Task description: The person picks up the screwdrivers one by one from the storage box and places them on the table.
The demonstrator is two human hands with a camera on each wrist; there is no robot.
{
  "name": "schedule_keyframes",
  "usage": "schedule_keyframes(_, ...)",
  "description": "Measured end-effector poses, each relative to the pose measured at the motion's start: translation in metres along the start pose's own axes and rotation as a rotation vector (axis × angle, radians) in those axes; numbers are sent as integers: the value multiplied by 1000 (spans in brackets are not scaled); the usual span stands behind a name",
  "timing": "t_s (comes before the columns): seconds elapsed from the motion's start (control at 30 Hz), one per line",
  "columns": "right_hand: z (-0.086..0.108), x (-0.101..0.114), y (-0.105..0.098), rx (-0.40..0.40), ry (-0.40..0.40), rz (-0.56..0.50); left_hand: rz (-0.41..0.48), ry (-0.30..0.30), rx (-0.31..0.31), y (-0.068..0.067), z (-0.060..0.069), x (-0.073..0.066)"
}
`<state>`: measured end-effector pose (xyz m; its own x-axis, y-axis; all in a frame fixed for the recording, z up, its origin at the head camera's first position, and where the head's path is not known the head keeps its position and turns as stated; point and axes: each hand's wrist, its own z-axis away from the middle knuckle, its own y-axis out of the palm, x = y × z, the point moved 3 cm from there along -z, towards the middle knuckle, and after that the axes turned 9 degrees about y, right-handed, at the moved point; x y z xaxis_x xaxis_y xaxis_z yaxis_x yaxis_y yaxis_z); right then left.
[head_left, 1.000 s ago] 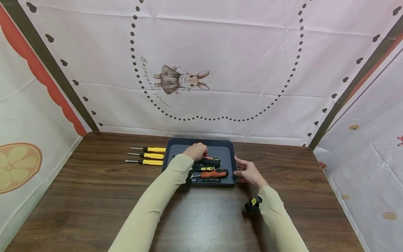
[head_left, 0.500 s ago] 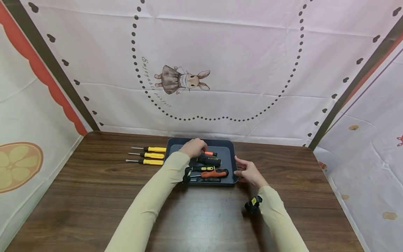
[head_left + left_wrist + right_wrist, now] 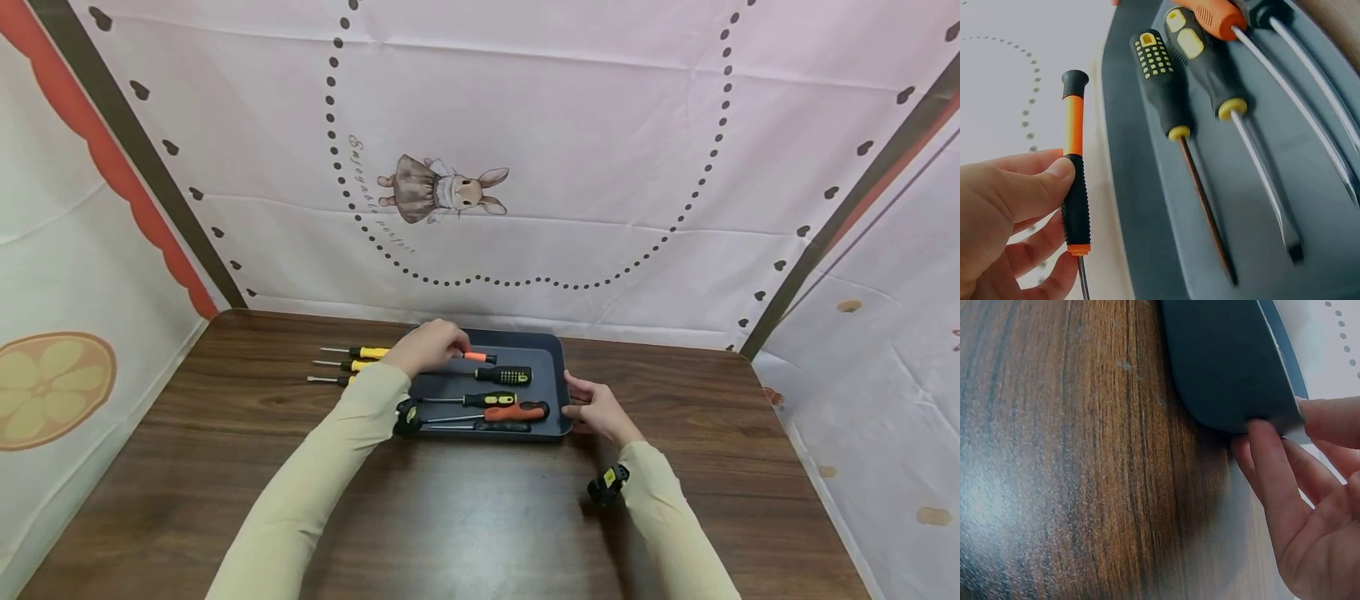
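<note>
My left hand (image 3: 429, 346) pinches a slim black-and-orange screwdriver (image 3: 1075, 128) by its handle, thumb against fingers. The screwdriver is off the tray floor in the left wrist view, its shaft pointing down and cut off by the frame. Below it is the dark grey tray (image 3: 553, 367). Inside lie a black screwdriver with yellow dots (image 3: 510, 376), a black-and-yellow one (image 3: 491, 399), an orange-handled one (image 3: 517, 412) and a black-handled one (image 3: 504, 427). My right hand (image 3: 600, 410) touches the tray's right wall with nearly straight fingers (image 3: 1266, 447).
Three yellow-handled screwdrivers (image 3: 367, 353) lie on the wooden table (image 3: 480, 517) left of the tray, partly behind my left hand and sleeve. A printed white cloth (image 3: 585, 150) hangs just behind the table's back edge.
My left hand has moved left and a little back, lifting the slim screwdriver off the others. The dotted screwdriver is now uncovered. My right hand stays at the tray's side.
</note>
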<state>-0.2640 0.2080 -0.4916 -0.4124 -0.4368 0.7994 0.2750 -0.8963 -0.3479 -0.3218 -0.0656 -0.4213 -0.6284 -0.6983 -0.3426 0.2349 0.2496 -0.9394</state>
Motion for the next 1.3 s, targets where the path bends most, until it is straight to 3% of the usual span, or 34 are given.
schedule_keyframes(0.27, -3, -3, -2, 3, 13, -1, -15, 42, -54, -12, 37, 11)
schedule_keyframes(0.6, 0, -1, -3, 10, 2, 8, -8, 4, -91, -22, 77, 22)
schedule_keyframes(0.9, 0, -1, -3, 12, -5, 0, 43, -78, -108, -19, 107, 38)
schedule_keyframes(1.3, -1, -2, 0, 14, 4, 5, 38, -122, -163, -6, 142, 64)
